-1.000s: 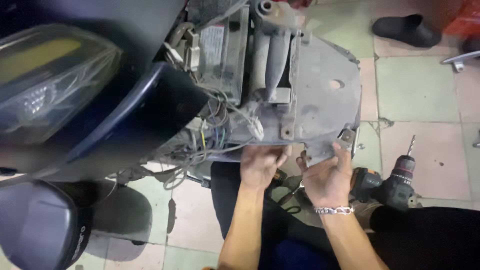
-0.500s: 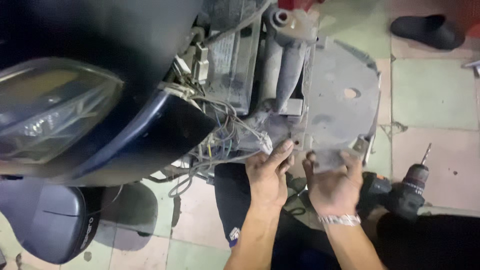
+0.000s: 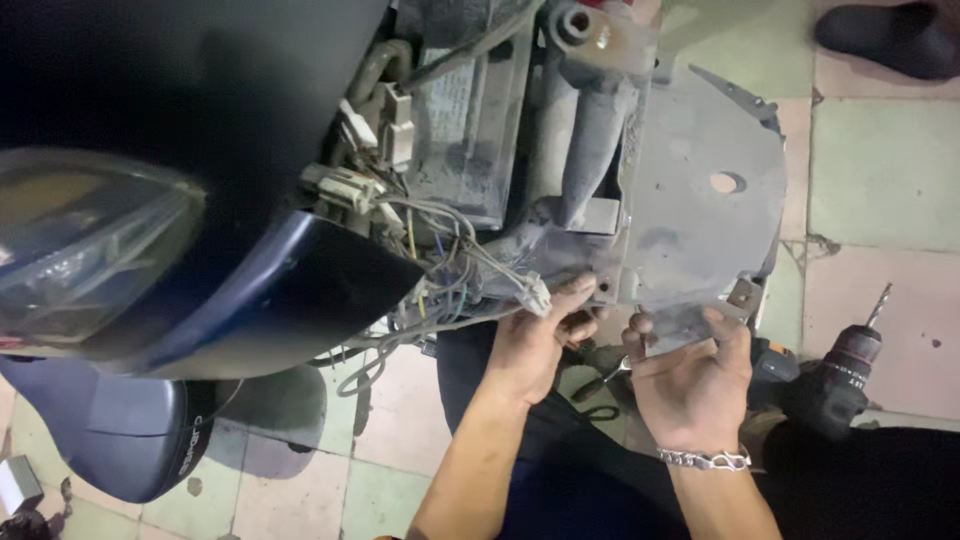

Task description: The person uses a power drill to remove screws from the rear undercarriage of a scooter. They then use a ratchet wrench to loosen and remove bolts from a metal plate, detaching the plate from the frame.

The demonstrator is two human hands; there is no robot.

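Both hands work at the lower edge of the grey plastic inner panel (image 3: 690,200) of a stripped scooter front, w/ the dark blue body cover (image 3: 270,290) and headlight (image 3: 80,240) off to the left of view.

Change vs. a sec ago: the hands sat close together under the panel's bottom corner; now they have spread a bit. The left hand (image 3: 535,345) has moved up toward the wire bundle (image 3: 440,285), its fingers (image 3: 575,292) curled over the panel's lower lip right beside a white connector (image 3: 537,295). The right hand (image 3: 690,380) has shifted right, thumb and fingers pinching the panel's bottom tab near the small metal bracket (image 3: 742,293). A slim tool, prob. a screwdriver (image 3: 600,378), shows between the hands; can't tell which hand, if any, holds it.

So: left fingers hooked on the panel edge, right fingers clamped on the panel's tab. Neither hand is free.

Judgement: the wider grip suggests the person has gone from feeling around the corner to steadying the panel edge itself, w/ attention on the fixing points near the steering column (image 3: 595,130).

The panel is mounted on the frame, tilted, bottom edge resting in both hands. A cordless drill (image 3: 840,370) lies on the tiled floor (image 3: 880,170) just right of the right hand, untouched. A black sandal (image 3: 885,40) sits at top right.
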